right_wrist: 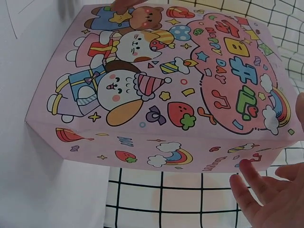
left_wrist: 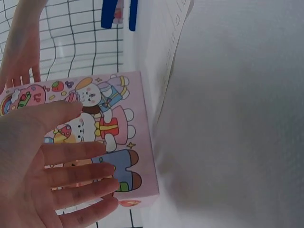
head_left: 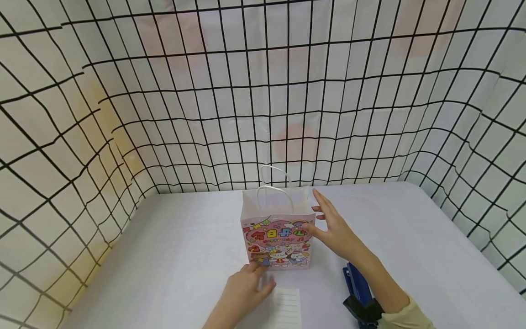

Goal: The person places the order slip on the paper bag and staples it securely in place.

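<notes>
A pink paper gift bag with cartoon animals and white handles stands upright on the table, its top open. At its lower front is my left hand, fingers extended; in the left wrist view this hand is spread over the printed front. My right hand is at the bag's upper right side, thumb by the front panel and fingers along the side. In the right wrist view, fingertips of the right hand are close to the side panel; whether they touch it I cannot tell.
A lined white paper sheet lies in front of the bag. Beneath my right forearm lies a long dark-blue object, partly hidden. White walls with black grid mesh enclose the white table at the back and sides.
</notes>
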`<control>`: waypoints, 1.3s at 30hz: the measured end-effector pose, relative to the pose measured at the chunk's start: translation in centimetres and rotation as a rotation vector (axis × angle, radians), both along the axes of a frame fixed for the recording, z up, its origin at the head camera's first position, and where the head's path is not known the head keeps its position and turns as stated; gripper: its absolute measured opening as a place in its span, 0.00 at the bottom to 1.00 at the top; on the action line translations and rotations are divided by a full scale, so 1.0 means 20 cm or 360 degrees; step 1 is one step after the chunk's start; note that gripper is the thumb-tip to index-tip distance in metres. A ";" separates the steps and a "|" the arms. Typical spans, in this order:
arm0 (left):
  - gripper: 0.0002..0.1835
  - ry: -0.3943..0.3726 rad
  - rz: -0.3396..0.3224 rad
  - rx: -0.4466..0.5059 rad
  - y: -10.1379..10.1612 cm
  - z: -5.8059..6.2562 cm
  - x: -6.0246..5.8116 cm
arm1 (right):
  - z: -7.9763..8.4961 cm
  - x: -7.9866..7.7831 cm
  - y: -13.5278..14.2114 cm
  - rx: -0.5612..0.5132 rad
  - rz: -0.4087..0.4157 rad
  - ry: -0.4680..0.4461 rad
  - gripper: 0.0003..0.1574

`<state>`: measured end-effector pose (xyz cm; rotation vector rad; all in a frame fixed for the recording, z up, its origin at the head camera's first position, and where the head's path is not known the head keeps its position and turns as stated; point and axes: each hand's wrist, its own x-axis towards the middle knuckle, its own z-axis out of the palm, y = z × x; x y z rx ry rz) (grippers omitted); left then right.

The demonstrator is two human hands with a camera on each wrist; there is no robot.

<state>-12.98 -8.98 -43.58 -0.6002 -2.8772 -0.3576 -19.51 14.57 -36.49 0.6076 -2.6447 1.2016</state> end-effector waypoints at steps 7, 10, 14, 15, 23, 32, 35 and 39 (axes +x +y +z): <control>0.23 -0.0073 -0.0028 -0.0035 0.02 -0.01 0.00 | 0.00 -0.02 -0.02 -0.0007 0.0000 -0.0018 0.53; 0.24 -0.0118 -0.0043 -0.0063 0.03 -0.01 0.01 | 0.01 -0.03 -0.02 -0.0011 0.0007 -0.0019 0.53; 0.24 -0.0177 -0.0062 -0.0098 0.05 -0.04 0.00 | 0.01 -0.04 -0.02 -0.0007 0.0021 -0.0009 0.52; 0.24 -0.0185 -0.0067 -0.0106 0.05 -0.04 0.00 | 0.02 -0.04 -0.02 -0.0007 0.0023 -0.0007 0.52; 0.19 -0.0171 -0.0128 -0.0157 0.09 -0.09 0.00 | 0.02 -0.06 -0.01 -0.0031 0.0045 -0.0033 0.51; 0.18 -0.0081 -0.0171 -0.0269 0.11 -0.10 0.01 | 0.02 -0.07 -0.01 -0.0079 0.0057 -0.0122 0.52; 0.17 -0.0060 -0.0177 -0.0292 0.12 -0.09 0.01 | 0.02 -0.07 -0.01 -0.0088 0.0062 -0.0133 0.52; 0.17 -0.0058 -0.0184 -0.0315 0.12 -0.09 0.01 | 0.02 -0.08 -0.01 -0.0109 0.0068 -0.0133 0.52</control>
